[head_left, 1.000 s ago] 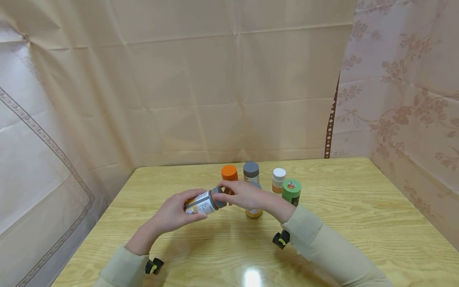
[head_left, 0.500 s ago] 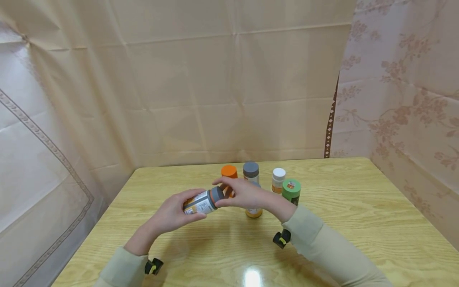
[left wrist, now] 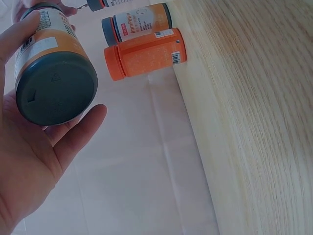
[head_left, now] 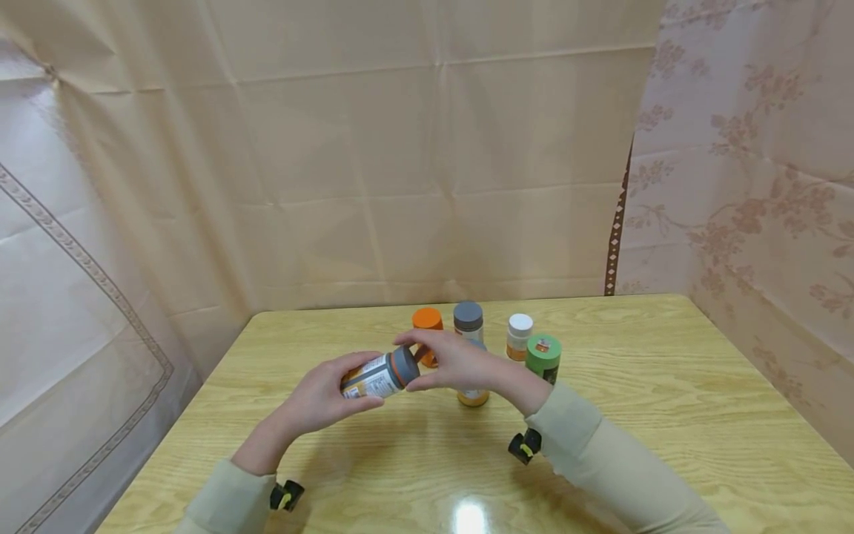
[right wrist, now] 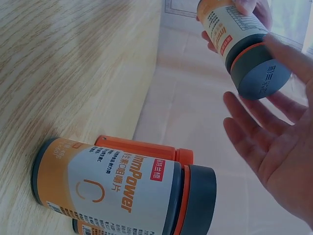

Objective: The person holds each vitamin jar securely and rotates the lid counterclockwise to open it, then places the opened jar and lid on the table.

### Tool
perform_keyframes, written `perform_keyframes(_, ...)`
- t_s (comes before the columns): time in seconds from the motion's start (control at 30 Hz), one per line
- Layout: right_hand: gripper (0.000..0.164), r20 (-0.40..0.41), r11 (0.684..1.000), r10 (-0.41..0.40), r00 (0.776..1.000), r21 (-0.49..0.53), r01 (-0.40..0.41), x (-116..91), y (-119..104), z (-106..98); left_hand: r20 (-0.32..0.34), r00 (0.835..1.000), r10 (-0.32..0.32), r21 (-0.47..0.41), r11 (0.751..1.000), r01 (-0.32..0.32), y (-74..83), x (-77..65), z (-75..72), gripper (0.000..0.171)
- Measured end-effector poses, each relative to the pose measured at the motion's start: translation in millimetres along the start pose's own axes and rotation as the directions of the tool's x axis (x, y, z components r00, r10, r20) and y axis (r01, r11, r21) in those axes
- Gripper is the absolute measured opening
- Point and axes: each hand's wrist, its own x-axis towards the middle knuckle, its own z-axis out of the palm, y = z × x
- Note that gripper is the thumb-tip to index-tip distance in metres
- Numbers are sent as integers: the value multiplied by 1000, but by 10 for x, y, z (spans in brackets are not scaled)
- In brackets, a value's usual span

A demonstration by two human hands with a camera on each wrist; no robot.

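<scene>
On my head view, the left hand (head_left: 323, 393) has its fingers wrapped round a tilted bottle (head_left: 373, 378), held up over the desk (head_left: 600, 475), its grey cap (head_left: 407, 363) pointing right and slightly up. The right hand (head_left: 457, 362) sits at that cap with its fingers spread apart; I can't tell whether any of them touches it. This hand is what gets in my way: it covers much of the front grey-capped bottle (head_left: 473, 398) and part of the orange bottle (head_left: 427, 319), both standing upright. The rear grey-capped bottle (head_left: 468, 317) stands behind the front one. Over to the right I have a small white-capped bottle (head_left: 519, 337) and, just nearer me, a green-lidded jar (head_left: 543, 352), its lower part hidden by the right sleeve (head_left: 567, 423). A beige curtain (head_left: 427, 163) hangs behind the desk.
</scene>
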Motion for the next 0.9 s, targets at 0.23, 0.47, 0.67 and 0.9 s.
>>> perform_keyframes(0.23,58,11,997,72,997,-23,-72,22,-18,7,2,1000,-4,2,1000,4,-6,2,12,61)
perform_keyframes(0.47,49,40,990,139,989,-7,-139,48,-10,9,8,1000,4,1,1000,-4,3,9,7,61)
perform_keyframes(0.67,46,66,991,135,989,-11,-135,64,16,10,12,1000,-17,-9,1000,17,19,14,-4,59)
perform_keyframes(0.9,47,63,994,105,992,-29,-104,61,0,-2,15,1000,-27,-10,1000,27,29,7,-13,59)
